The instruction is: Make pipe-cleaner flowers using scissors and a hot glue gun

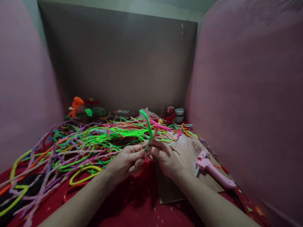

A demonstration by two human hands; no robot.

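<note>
My left hand [129, 159] and my right hand [167, 157] meet in the middle, fingertips almost touching. Both pinch the lower end of a green pipe-cleaner leaf [149, 125], which stands up from between them and curves to the left at its tip. Just right of the leaf rises a pink pipe-cleaner flower [160, 126] with a small yellow centre; its stem runs down into the fingers of my right hand. The fingers hide where leaf and stem come together.
Many coloured pipe cleaners [113, 134] spread over the red cloth [132, 208] to the left. A pink glue gun [210, 167] lies on cardboard [165, 189] at the right. Behind are an orange flower [77, 105] and a lidded jar [179, 115]. Pink walls flank both sides.
</note>
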